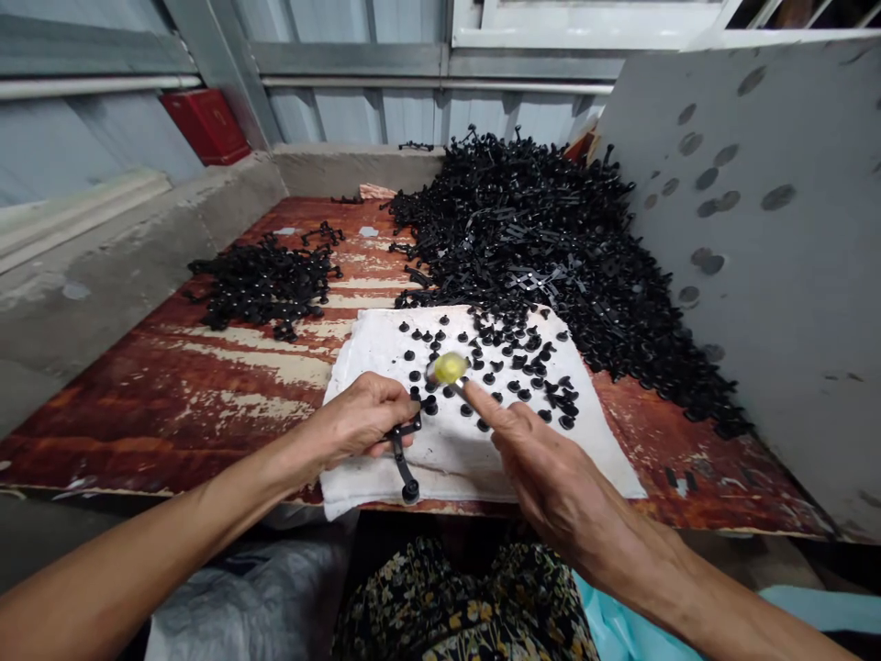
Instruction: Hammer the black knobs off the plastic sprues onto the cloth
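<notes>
My left hand [375, 415] pinches a black jointed linkage part [401, 462] over the front left of a white cloth [440, 468]. One arm of that part hangs toward the cloth's front edge and ends in a round knob. In my right hand [523, 441] is a small hammer with a yellow head [450, 368], blurred, my index finger stretched along its handle. The hammer head hovers just above and to the right of the left fingertips. Many small black round caps with stems [516, 386] lie scattered over the cloth around both hands.
A large heap of black linkage parts [523, 220] covers the back right of the worn red table [206, 395]. To the left lies a smaller pile [268, 283]. A grey panel [750, 202] stands along the right side; a red box [206, 127] sits on the ledge.
</notes>
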`<action>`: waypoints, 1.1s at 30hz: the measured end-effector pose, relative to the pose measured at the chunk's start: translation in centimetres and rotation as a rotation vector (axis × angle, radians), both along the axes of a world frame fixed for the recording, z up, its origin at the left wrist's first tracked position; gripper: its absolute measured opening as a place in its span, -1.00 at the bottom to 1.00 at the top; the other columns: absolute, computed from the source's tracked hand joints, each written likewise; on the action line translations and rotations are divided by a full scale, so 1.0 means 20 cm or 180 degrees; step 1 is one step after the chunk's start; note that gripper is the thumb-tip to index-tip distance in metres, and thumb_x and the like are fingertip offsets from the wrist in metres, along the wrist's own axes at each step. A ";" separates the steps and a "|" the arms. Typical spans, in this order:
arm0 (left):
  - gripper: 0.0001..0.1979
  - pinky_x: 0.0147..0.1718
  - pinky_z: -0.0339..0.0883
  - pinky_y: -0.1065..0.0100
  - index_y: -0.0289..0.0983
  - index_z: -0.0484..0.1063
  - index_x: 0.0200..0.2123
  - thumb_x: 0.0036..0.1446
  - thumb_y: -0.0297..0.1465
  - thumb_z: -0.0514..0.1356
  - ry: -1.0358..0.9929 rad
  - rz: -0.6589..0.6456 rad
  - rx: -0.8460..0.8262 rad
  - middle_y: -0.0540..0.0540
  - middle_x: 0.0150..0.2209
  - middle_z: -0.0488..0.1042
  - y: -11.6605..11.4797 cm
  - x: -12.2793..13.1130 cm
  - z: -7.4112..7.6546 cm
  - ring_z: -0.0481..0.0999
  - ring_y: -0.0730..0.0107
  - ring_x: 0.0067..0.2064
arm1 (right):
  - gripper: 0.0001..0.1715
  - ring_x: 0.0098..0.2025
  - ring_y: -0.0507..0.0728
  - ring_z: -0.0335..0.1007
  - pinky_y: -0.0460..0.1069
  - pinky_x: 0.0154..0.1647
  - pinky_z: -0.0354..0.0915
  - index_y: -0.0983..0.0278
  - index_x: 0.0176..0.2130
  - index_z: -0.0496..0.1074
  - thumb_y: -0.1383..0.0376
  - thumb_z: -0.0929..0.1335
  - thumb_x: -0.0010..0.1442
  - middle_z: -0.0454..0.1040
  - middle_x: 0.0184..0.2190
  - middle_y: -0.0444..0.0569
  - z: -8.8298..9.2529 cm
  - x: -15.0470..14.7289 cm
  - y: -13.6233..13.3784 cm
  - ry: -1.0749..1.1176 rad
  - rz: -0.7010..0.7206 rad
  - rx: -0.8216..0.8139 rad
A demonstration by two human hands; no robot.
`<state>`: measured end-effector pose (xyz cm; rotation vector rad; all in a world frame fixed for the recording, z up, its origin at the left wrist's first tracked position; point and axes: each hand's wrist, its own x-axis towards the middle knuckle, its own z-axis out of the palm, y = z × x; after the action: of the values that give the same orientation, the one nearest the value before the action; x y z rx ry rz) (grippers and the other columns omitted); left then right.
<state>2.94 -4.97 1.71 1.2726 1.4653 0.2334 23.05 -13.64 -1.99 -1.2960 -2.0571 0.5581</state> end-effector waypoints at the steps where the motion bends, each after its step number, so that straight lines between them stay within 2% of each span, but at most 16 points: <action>1: -0.74 -0.80 -0.21 0.59 -0.32 0.30 -0.60 0.13 -0.41 0.12 -0.0028 -0.0026 0.0001 0.02 -0.68 0.44 0.00 0.00 0.00 0.09 0.71 -0.82 | -0.19 -0.21 0.24 0.50 0.25 -0.17 0.48 0.15 0.36 0.06 0.55 0.14 0.19 0.51 -0.16 0.12 0.01 0.00 0.00 -0.0101 0.0052 -0.0062; 3: -0.74 -0.79 -0.21 0.59 -0.32 0.29 -0.61 0.12 -0.42 0.12 -0.0085 -0.0064 0.0002 0.02 -0.68 0.43 0.01 -0.01 0.00 0.10 0.71 -0.81 | -0.23 -0.12 0.25 0.48 0.24 -0.09 0.44 0.15 0.36 0.06 0.54 0.13 0.23 0.49 -0.10 0.13 0.03 0.01 0.01 -0.0135 0.0087 0.0007; 5: -0.73 -0.79 -0.22 0.60 -0.31 0.28 -0.63 0.10 -0.41 0.13 -0.0140 -0.0073 -0.0009 0.01 -0.69 0.43 0.01 -0.01 -0.01 0.10 0.72 -0.81 | -0.22 -0.05 0.22 0.44 0.20 -0.01 0.40 0.11 0.38 -0.02 0.53 0.13 0.26 0.47 -0.06 0.11 0.05 0.02 0.00 0.0072 -0.0051 0.0241; 7: -0.73 -0.79 -0.23 0.61 -0.31 0.27 -0.64 0.07 -0.40 0.16 -0.0227 -0.0038 -0.0035 0.02 -0.70 0.41 0.01 -0.02 -0.01 0.14 0.71 -0.80 | -0.18 -0.17 0.20 0.47 0.16 -0.11 0.45 0.12 0.40 -0.07 0.54 0.14 0.24 0.49 -0.16 0.08 0.06 0.02 0.00 0.0011 -0.0061 0.0289; 9: -0.74 -0.79 -0.23 0.61 -0.31 0.27 -0.64 0.03 -0.38 0.19 -0.0302 0.0006 -0.0061 0.04 -0.72 0.40 0.00 -0.02 -0.02 0.15 0.70 -0.80 | -0.18 -0.30 0.19 0.48 0.15 -0.24 0.48 0.17 0.39 -0.02 0.54 0.15 0.21 0.50 -0.25 0.07 0.06 0.02 -0.01 -0.0329 0.0123 0.0044; 10: -0.74 -0.80 -0.23 0.61 -0.30 0.28 -0.63 0.03 -0.37 0.21 -0.0313 0.0014 -0.0076 0.04 -0.72 0.40 0.00 -0.02 -0.02 0.15 0.69 -0.80 | -0.19 -0.29 0.19 0.49 0.14 -0.24 0.49 0.17 0.38 -0.01 0.53 0.15 0.21 0.50 -0.23 0.09 0.05 0.02 -0.01 -0.0382 0.0185 -0.0021; 13: -0.76 -0.80 -0.20 0.60 -0.31 0.30 -0.60 0.03 -0.34 0.21 -0.0309 -0.0045 -0.0100 0.02 -0.69 0.44 0.00 -0.02 -0.04 0.12 0.70 -0.80 | -0.17 -0.07 0.20 0.48 0.14 -0.05 0.44 0.11 0.40 -0.10 0.53 0.14 0.25 0.47 0.00 0.12 0.04 0.02 -0.01 -0.0068 0.0066 0.0101; 17: -0.77 -0.80 -0.18 0.60 -0.31 0.31 -0.60 0.04 -0.37 0.19 -0.0276 -0.0015 -0.0080 0.03 -0.69 0.43 0.01 -0.02 -0.04 0.13 0.70 -0.80 | -0.20 -0.14 0.22 0.52 0.18 -0.10 0.46 0.12 0.39 -0.04 0.53 0.13 0.24 0.52 -0.06 0.12 0.02 0.01 -0.01 -0.0301 0.0202 -0.0160; 21: -0.76 -0.79 -0.17 0.58 -0.29 0.28 -0.62 0.03 -0.36 0.18 -0.0192 -0.0049 -0.0079 0.04 -0.71 0.40 0.01 -0.01 -0.04 0.13 0.68 -0.81 | -0.21 -0.09 0.24 0.51 0.18 -0.09 0.45 0.11 0.41 -0.14 0.50 0.11 0.29 0.50 -0.02 0.14 0.00 0.01 -0.01 -0.0085 0.0025 -0.0156; 25: -0.76 -0.78 -0.16 0.57 -0.29 0.28 -0.60 0.02 -0.30 0.16 -0.0154 -0.0165 0.0001 0.03 -0.66 0.44 -0.02 -0.01 -0.06 0.12 0.68 -0.79 | -0.31 0.03 0.27 0.45 0.22 0.01 0.39 0.08 0.36 0.06 0.43 0.15 0.30 0.49 0.02 0.11 0.01 0.01 -0.02 -0.0010 0.0116 -0.0598; 27: -0.75 -0.76 -0.10 0.56 -0.28 0.29 -0.58 -0.02 -0.23 0.17 -0.0177 -0.0330 0.0141 0.03 -0.65 0.45 -0.02 -0.04 -0.07 0.16 0.64 -0.76 | -0.43 -0.03 0.22 0.46 0.15 -0.05 0.42 0.05 0.30 0.18 0.30 0.20 0.34 0.50 -0.03 0.07 0.01 0.02 -0.03 0.0596 -0.0278 -0.0757; 28: -0.73 -0.74 -0.04 0.55 -0.27 0.30 -0.57 -0.05 -0.20 0.19 -0.0214 -0.0398 0.0290 0.03 -0.65 0.44 0.00 -0.06 -0.06 0.20 0.61 -0.74 | -0.49 -0.19 0.16 0.49 0.07 -0.21 0.47 0.07 0.24 0.25 0.22 0.25 0.33 0.53 -0.19 0.02 0.01 0.03 -0.04 0.1058 -0.0567 -0.0913; 29: -0.71 -0.71 0.02 0.54 -0.27 0.32 -0.56 -0.08 -0.16 0.21 -0.0227 -0.0450 0.0493 0.03 -0.65 0.43 0.04 -0.10 -0.04 0.25 0.56 -0.70 | -0.51 -0.45 0.08 0.43 -0.03 -0.47 0.44 0.10 0.20 0.29 0.13 0.27 0.31 0.47 -0.42 -0.09 0.00 0.04 -0.05 0.1638 -0.0785 -0.1193; 30: -0.69 -0.68 0.09 0.51 -0.26 0.32 -0.54 -0.10 -0.13 0.22 -0.0212 -0.0414 0.0757 0.04 -0.65 0.41 0.09 -0.14 -0.01 0.31 0.50 -0.66 | -0.50 -0.65 0.01 0.23 -0.11 -0.68 0.29 0.13 0.14 0.32 0.04 0.30 0.26 0.30 -0.60 -0.23 0.00 0.05 -0.05 0.2251 -0.0916 -0.1452; 31: -0.68 -0.64 0.13 0.49 -0.25 0.33 -0.54 -0.10 -0.11 0.23 -0.0060 -0.0326 0.1090 0.03 -0.64 0.40 0.15 -0.19 0.04 0.34 0.46 -0.61 | -0.50 -0.70 -0.04 0.08 -0.15 -0.75 0.19 0.17 0.04 0.37 0.00 0.37 0.19 0.19 -0.65 -0.30 -0.01 0.07 -0.05 0.2801 -0.1031 -0.1643; 33: -0.73 -0.55 0.16 0.47 -0.26 0.33 -0.54 -0.02 -0.17 0.19 0.0776 -0.0118 0.1965 0.01 -0.61 0.39 0.32 -0.30 0.17 0.38 0.40 -0.53 | -0.55 -0.72 -0.10 -0.08 -0.19 -0.78 0.07 0.20 -0.15 0.39 0.01 0.46 0.07 0.06 -0.67 -0.36 -0.03 0.10 -0.04 0.3687 -0.1253 -0.1806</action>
<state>-3.03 1.35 5.17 1.8726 1.6376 0.5518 24.99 -14.52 -2.69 -1.1633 -0.6901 1.3513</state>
